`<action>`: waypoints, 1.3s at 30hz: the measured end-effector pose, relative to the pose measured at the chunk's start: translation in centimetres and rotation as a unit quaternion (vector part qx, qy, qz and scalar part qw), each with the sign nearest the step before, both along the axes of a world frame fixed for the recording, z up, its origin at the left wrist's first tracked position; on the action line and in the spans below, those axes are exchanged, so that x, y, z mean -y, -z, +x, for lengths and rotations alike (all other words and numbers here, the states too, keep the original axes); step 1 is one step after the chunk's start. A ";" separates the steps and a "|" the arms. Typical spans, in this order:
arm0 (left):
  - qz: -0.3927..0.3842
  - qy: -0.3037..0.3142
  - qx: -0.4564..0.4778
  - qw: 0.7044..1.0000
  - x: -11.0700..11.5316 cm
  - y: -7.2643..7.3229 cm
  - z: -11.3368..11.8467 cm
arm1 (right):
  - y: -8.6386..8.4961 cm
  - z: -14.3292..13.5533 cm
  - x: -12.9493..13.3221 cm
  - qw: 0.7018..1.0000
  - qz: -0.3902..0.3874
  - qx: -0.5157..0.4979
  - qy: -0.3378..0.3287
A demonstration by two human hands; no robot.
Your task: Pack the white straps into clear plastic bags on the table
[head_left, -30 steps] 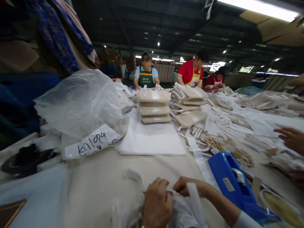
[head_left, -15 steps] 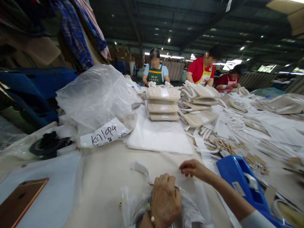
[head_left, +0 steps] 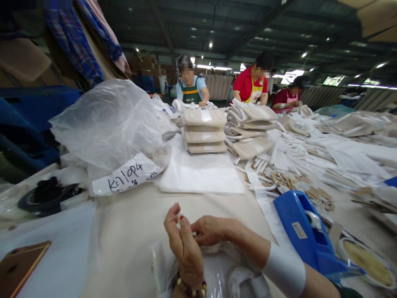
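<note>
My left hand [head_left: 186, 248], with a bead bracelet at the wrist, is raised side-on over the front of the table. Its thumb and fingers stand apart and seem to hold nothing. Coming from the right, my right hand [head_left: 212, 229] has its fingers bent together; their tips go behind the left thumb, so whatever they pinch is hidden. Just below both hands lies a clear plastic bag [head_left: 218, 269] with white, soft-looking material inside. Its near part runs out of view at the bottom edge.
Beyond lie flat white sheets [head_left: 201, 176] and a stack of beige folded bags [head_left: 204, 136]. A blue tape dispenser [head_left: 302, 231] stands right; a phone [head_left: 21, 269] and a big plastic bag [head_left: 108, 120] are left. Several co-workers stand across the table.
My left hand has turned from back-up on the bag to side-on, thumb raised. My right hand has moved left to meet it. The curled white strip beside the left hand no longer shows.
</note>
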State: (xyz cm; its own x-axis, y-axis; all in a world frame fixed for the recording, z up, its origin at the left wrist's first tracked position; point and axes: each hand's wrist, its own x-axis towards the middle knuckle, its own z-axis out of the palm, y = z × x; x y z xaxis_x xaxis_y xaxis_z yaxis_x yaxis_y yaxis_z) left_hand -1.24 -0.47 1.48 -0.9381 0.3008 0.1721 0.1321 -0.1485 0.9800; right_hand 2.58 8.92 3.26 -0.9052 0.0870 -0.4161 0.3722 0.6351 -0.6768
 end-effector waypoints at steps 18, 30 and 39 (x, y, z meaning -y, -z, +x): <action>-0.004 0.059 0.206 0.977 -1.2 0.8 -1.2 | -0.4 4.5 -2.4 0.952 -0.194 -0.148 0.185; -0.018 0.240 0.247 0.939 -1.5 0.4 -1.1 | -0.5 6.8 2.2 0.913 0.034 -0.340 0.222; -0.057 0.269 0.207 0.939 -1.4 0.3 -1.0 | -0.1 8.0 6.1 0.901 0.228 -0.298 0.217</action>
